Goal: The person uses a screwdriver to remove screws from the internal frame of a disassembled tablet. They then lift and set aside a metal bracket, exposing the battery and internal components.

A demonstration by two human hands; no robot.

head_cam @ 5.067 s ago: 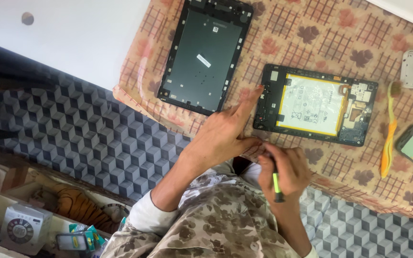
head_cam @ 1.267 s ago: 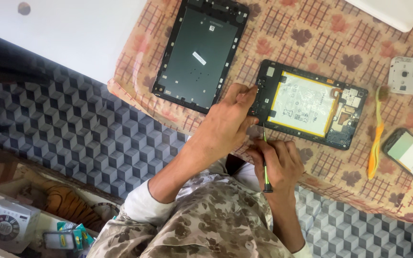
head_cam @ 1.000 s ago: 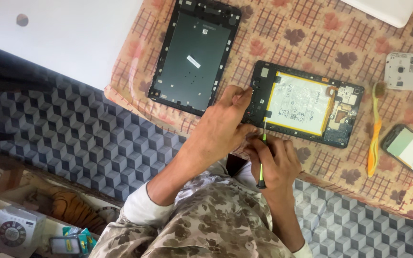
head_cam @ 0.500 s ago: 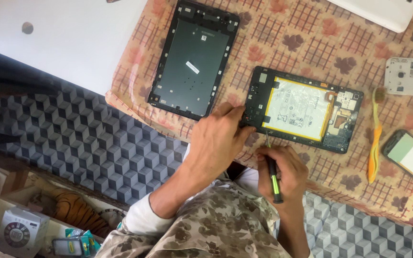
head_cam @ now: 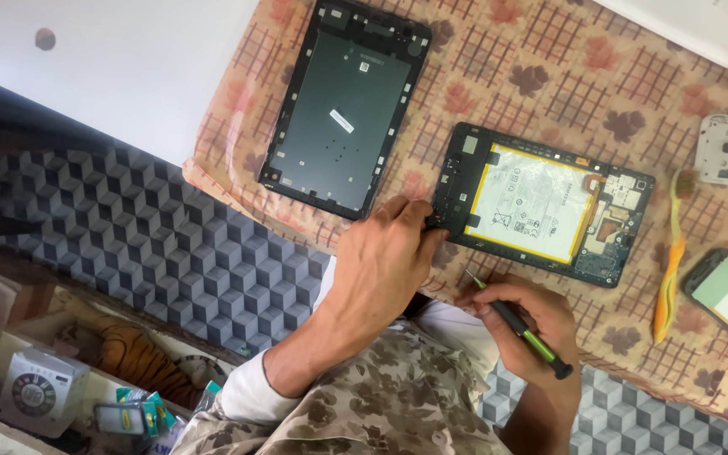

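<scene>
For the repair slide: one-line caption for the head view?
Left hand steadies the opened tablet at its corner while the right hand holds a screwdriver beside it.

Left of the opened tablet [head_cam: 541,202], a matt dark plastic cover [head_cam: 343,105] is seen. Both are laid on soft printed cloth [head_cam: 549,76]. Below it, a screwdriver [head_cam: 520,324] with smooth plastic handle is held.

Green-black screwdriver [head_cam: 522,330]; brown checked, leaf-patterned cloth [head_cam: 549,76]
</scene>
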